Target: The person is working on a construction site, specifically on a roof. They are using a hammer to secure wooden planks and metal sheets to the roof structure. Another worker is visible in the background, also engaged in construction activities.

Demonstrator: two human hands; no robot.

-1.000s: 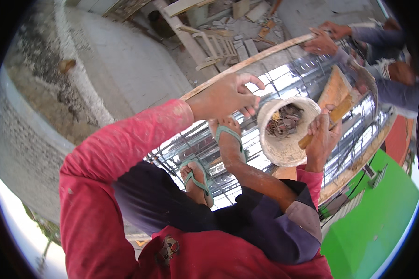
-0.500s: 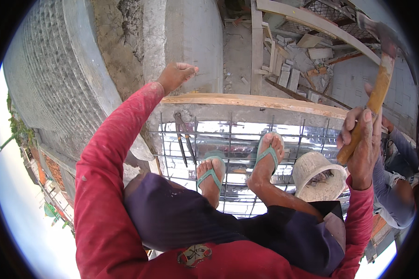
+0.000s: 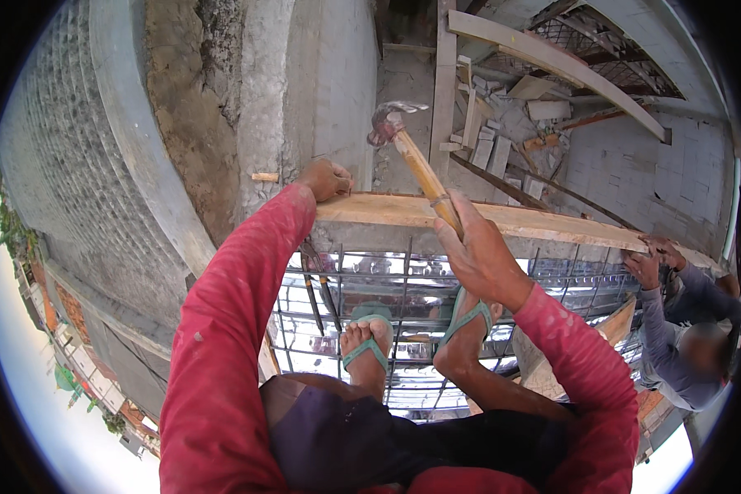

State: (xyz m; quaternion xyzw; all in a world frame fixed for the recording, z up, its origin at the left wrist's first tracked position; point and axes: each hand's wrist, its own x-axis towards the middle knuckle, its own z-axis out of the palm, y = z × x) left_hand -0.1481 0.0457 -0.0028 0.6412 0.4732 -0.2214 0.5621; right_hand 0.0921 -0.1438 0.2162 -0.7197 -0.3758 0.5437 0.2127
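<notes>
My right hand (image 3: 479, 253) grips a claw hammer (image 3: 420, 169) by its yellowish wooden handle. The hammer's dull metal head is raised past the long wooden plank (image 3: 519, 221). At the plank's left end, my left hand (image 3: 328, 179) is closed, fingertips pinched together against the wood. Whatever small thing sits between them is too hidden to name. Below the plank, pincers (image 3: 317, 288) with dark handles lie on the rebar grid (image 3: 403, 280), left of my sandalled feet.
A co-worker's hands (image 3: 654, 257) rest on the plank's right end. A wood offcut (image 3: 265, 177) lies on the concrete ledge left of my hand. Beyond are broken blocks (image 3: 494, 152) and a long curved board (image 3: 560, 70). A wooden board (image 3: 613, 329) leans at the right.
My right hand has swung the hammer from the far right to the middle. My left hand has come down to the plank's end. A co-worker's hands now hold the other end.
</notes>
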